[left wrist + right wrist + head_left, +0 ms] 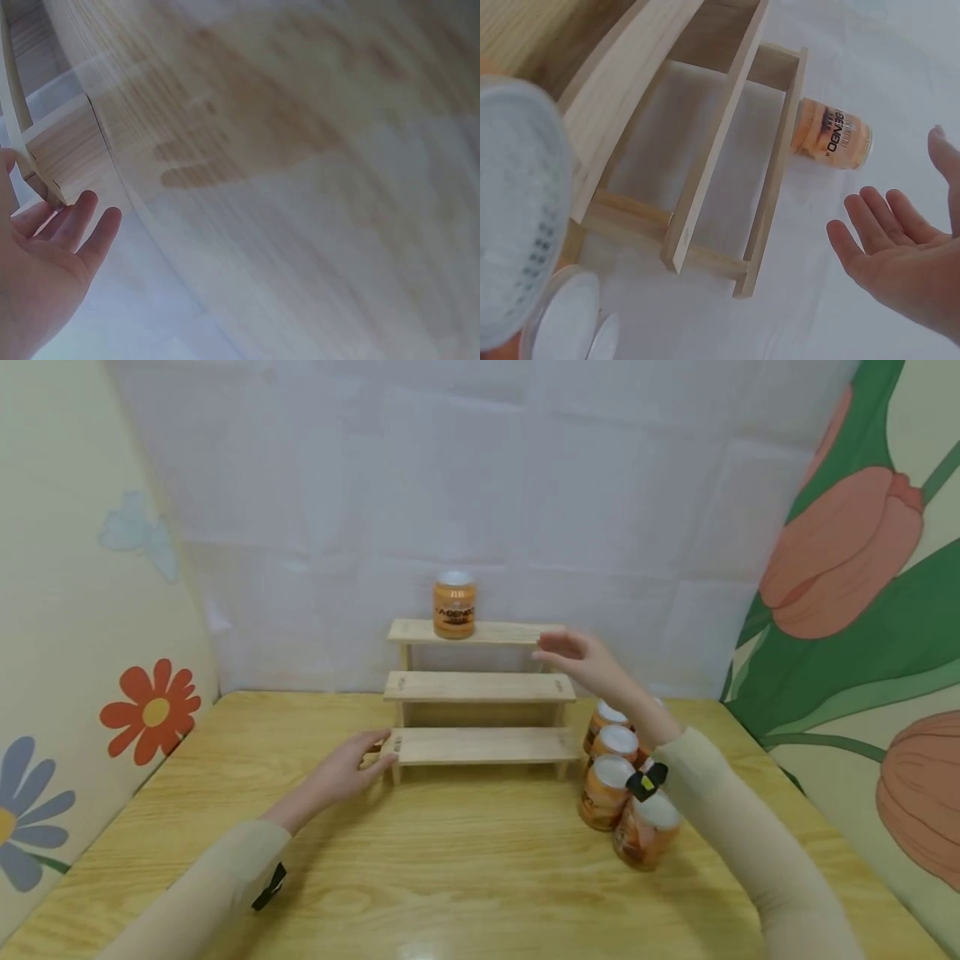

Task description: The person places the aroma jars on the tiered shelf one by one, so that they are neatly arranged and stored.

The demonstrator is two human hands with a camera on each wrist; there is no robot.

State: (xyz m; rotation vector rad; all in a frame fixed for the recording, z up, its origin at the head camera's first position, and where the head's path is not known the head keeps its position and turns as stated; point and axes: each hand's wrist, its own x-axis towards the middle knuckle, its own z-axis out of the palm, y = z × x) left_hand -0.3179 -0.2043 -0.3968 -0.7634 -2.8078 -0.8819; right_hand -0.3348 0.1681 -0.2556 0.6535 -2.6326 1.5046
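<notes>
A three-step wooden shelf stand (480, 687) stands at the back of the table. One orange can with a white top (454, 606) sits upright on its top step, left of the middle. My left hand (351, 767) touches the left end of the lowest step; in the left wrist view its fingers (82, 221) look spread and fairly straight. Above the stand's right end hovers my right hand (588, 667), holding nothing. The right wrist view shows its fingers (877, 225) loosely extended, apart from the can (832, 135).
Several more orange cans (603, 793) stand grouped right of the stand, partly hidden under the right forearm. A white cloth (480, 468) hangs behind the wooden table (450, 877). Flower-printed panels (855, 610) flank both sides.
</notes>
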